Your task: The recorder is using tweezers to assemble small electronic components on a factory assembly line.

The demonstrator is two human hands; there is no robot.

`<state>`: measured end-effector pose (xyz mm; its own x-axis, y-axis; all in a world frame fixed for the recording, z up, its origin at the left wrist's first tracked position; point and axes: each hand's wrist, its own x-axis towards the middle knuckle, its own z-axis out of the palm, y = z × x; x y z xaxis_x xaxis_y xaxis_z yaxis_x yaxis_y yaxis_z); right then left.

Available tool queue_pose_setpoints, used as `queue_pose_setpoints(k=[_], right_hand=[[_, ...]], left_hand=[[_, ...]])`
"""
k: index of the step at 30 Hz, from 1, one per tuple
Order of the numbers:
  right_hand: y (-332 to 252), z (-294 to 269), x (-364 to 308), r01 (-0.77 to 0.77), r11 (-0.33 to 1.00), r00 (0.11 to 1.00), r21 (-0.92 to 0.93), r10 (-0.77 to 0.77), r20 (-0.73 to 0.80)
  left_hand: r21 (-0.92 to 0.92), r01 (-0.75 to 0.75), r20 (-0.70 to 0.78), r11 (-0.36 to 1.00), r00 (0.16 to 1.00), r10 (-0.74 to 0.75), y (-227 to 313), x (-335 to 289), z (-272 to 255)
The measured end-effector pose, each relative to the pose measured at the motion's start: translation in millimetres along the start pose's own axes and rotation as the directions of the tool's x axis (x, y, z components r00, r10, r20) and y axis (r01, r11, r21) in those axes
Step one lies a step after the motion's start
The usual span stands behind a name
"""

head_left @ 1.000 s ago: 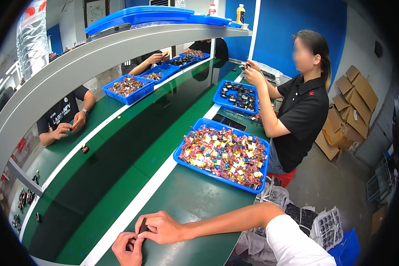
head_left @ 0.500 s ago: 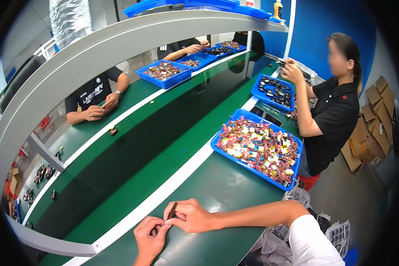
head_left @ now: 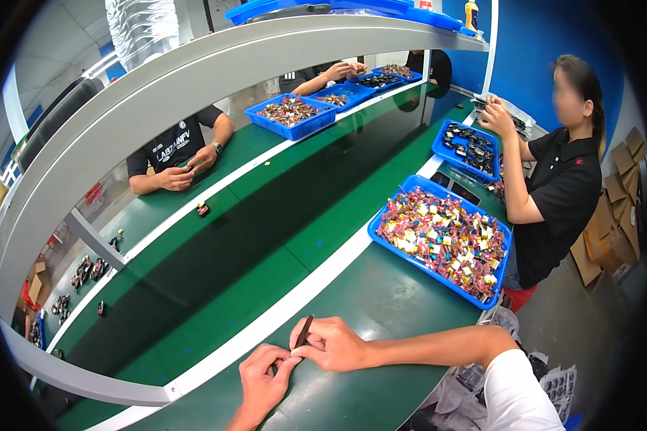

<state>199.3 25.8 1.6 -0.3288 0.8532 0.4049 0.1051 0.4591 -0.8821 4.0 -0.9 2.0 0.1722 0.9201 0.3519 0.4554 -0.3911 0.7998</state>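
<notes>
Close together above the green tabletop [head_left: 359,287], my two hands meet at the fingertips. My right hand [head_left: 334,345] is closed around a slim dark stick-like tool [head_left: 305,330], whose upper end points up and away; its exact kind is not clear. The thumb and fingers of my left hand [head_left: 264,375] are pinched together right beside the right fingertips. Whatever they hold is hidden or too small to make out. To the right of my hands lies a blue tray [head_left: 425,269] heaped with small wired parts [head_left: 442,233] in pink, white and yellow.
A green conveyor belt [head_left: 266,269] with a white edge runs beyond my hands, carrying a few small parts. Overhead curves a grey shelf frame [head_left: 216,61]. At the right a co-worker [head_left: 553,172] stands beside a blue tray of black parts [head_left: 467,147]. Other co-workers sit across the belt.
The whole scene has shifted to the right in the picture as the view turned. My hands stay together in the same pose over the tabletop, with the dark tool tilted slightly differently.
</notes>
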Motion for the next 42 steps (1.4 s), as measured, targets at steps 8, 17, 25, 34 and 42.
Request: queue_pose_setpoints(k=[8,17,25,34,42], right_hand=[[2,-4,1,-0.109,0.991,0.994,0.083,0.109,0.001],[2,0,0,0.031,0.999,0.999,-0.037,-0.033,-0.033],[2,0,1,0.045,0.998,0.999,-0.047,-0.046,-0.028],[-2,-1,1,0.059,0.997,0.997,-0.044,-0.061,-0.045],[5,1,-3,0.051,0.996,0.998,-0.078,-0.054,-0.033]], left_hand=[[-0.046,0.086,-0.035,0.995,0.996,-0.087,10,2,2],[0.0,0.013,-0.014,1.0,1.0,-0.013,1,1,1],[-0.007,0.029,-0.011,1.0,1.0,-0.03,5,1,0],[0.004,0.02,-0.008,1.0,1.0,-0.02,3,0,1],[0.005,0.001,-0.001,1.0,1.0,-0.001,3,1,1]])
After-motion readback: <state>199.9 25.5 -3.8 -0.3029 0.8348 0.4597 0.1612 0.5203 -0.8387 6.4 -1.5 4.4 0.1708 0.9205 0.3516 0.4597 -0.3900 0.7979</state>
